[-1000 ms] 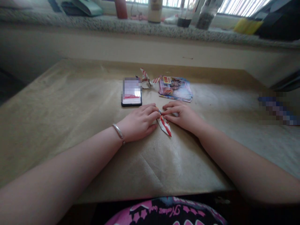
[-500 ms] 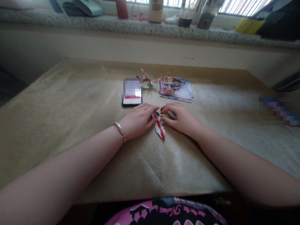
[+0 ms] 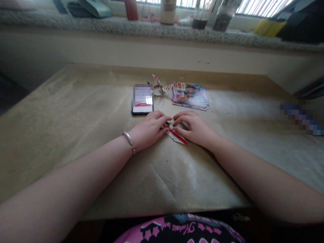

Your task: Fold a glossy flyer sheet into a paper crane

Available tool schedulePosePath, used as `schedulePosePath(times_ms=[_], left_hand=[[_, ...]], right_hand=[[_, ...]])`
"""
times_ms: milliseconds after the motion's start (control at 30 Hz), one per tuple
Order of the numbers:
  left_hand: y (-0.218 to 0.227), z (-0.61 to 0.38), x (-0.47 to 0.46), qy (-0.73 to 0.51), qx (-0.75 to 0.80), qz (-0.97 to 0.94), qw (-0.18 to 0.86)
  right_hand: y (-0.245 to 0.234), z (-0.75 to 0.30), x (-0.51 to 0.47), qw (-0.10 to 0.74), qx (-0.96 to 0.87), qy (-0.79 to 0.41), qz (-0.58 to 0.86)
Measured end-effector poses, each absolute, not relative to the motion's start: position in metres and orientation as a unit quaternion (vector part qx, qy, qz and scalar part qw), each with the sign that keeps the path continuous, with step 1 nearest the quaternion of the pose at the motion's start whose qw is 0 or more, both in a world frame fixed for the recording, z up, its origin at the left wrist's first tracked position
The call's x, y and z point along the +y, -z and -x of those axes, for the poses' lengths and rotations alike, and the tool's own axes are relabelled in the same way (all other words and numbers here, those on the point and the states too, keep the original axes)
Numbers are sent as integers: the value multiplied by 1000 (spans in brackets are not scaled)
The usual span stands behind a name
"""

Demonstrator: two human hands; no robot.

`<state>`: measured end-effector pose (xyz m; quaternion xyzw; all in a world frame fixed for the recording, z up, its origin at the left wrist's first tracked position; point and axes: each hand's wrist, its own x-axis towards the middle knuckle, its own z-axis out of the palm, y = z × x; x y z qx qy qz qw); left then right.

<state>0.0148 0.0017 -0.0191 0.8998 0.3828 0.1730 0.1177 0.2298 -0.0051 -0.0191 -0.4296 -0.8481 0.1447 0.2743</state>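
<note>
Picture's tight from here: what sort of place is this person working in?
Probably a home kitchen, though that's a judgement: a speckled granite counter runs beneath a slatted window, holding glass jars and a red bottle, and brown paper covers the table.

A home room, perhaps a kitchen; speckled granite ledge (image 3: 108, 26) with glass jars (image 3: 224, 17); barred window (image 3: 263, 6) behind

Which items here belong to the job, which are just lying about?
In use: left hand, right hand, folded red-and-white paper strip.
Lying about: phone, stack of printed leaflets, second folded paper piece, brown paper sheet.
</note>
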Motion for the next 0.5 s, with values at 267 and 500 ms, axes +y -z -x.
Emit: schedulePosePath(times_ms=[267, 500], left_hand=[[19, -14, 3, -223, 358, -897, 136], [17, -13, 4, -256, 330, -899, 131]], right_hand=[[20, -229, -7, 283, -849, -153, 419], [19, -228, -6, 300, -857, -184, 377]])
